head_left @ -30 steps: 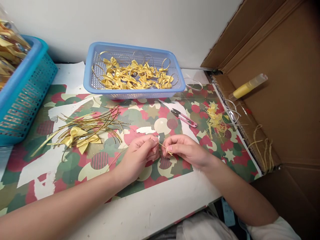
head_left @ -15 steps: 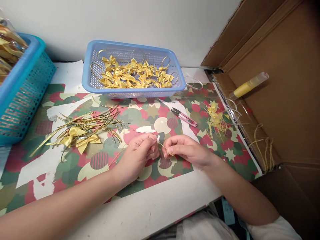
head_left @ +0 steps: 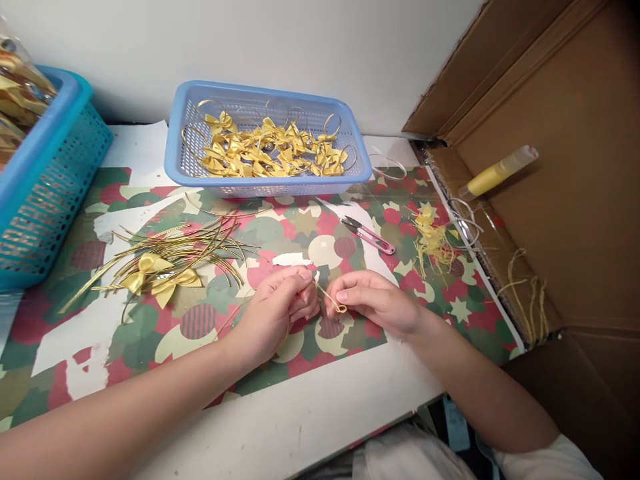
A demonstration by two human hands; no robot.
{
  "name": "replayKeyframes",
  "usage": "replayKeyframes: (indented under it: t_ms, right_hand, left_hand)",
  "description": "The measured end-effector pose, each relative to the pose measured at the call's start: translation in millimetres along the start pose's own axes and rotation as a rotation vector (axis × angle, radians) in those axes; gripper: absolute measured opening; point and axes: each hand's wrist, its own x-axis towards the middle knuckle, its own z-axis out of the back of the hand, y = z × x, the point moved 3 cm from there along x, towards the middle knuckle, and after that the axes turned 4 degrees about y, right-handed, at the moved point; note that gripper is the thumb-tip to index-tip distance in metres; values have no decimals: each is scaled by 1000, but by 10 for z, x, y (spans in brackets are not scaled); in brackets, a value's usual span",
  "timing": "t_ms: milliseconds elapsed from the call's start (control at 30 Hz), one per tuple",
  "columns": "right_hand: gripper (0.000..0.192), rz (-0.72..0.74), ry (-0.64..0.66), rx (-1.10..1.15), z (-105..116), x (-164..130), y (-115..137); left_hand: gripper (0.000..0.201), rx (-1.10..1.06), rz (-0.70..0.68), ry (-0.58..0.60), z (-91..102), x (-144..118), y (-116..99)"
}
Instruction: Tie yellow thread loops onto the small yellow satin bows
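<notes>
Your left hand [head_left: 278, 308] and right hand [head_left: 374, 299] sit close together over the patterned paper [head_left: 210, 327], fingertips pinched shut on a thin gold cord [head_left: 330, 298] that runs between them and curls into a small loop at your right fingertips. Just beyond your right hand lie the pink thread snips [head_left: 369, 235], with a heap of yellow scraps [head_left: 431, 241] further out to that side. Away to the outside of your left hand lies a bundle of gold cords with two yellow bows [head_left: 163, 263]. Well beyond both hands stands the blue basket [head_left: 190, 175] of finished bows.
</notes>
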Motion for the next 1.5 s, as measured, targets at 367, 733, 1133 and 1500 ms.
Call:
replayKeyframes:
  t_ms: [367, 733, 1133, 1500]
  right_hand:
    - [32, -19, -14, 15, -50, 6, 2]
    - [30, 27, -96, 25, -59, 22, 0]
    - [20, 81, -38, -79, -33, -22, 25]
    - [15, 54, -8, -213, 31, -71, 65]
  left_hand:
    - [38, 76, 32, 45, 19, -9, 48]
    - [27, 122, -59, 119, 43, -37, 60]
    - [19, 66, -27, 206, -24, -50, 39]
    - [35, 308, 47, 241, -51, -44, -19]
